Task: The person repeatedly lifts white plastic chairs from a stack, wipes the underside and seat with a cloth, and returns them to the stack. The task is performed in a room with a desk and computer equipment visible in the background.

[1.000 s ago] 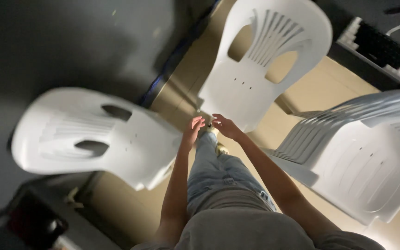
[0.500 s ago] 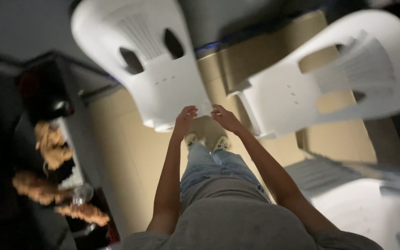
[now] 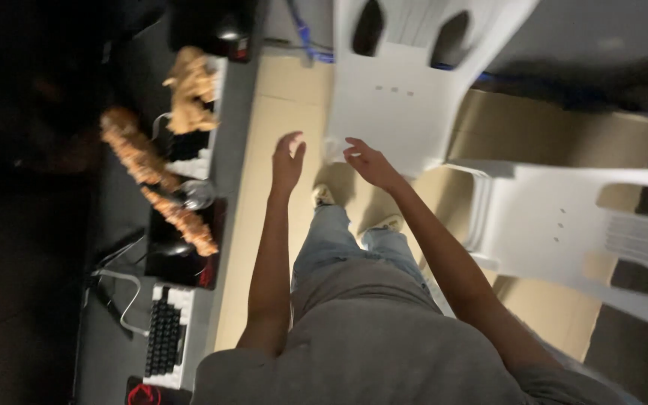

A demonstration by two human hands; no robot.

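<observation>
Right hand [image 3: 365, 161]: fingers loosely curled and slightly apart, not clamped on anything. The fingertips lie at the front edge of the white plastic chair [image 3: 399, 105], at or just short of contact; the frame is too blurred to confirm a touch. A small pale object shows between the fingertips and the chair edge, and its kind cannot be determined.

Left hand [image 3: 287, 161]: open, palm turned inward, fingers extended and spread, holding nothing. It is just to the left of the chair's front edge and clear of it.

The white plastic chair stands directly ahead of both hands, seat toward the person, backrest with two oval cut-outs at the far side. A stack of white chairs [image 3: 564, 232] sits to the right of it, close beside. Cardboard sheeting [image 3: 564, 139] covers the floor under and around the chair. Well to the left of the chair, a dark desk [image 3: 114, 300] carries a keyboard [image 3: 165, 337] and brown plush figures [image 3: 159, 172].
</observation>
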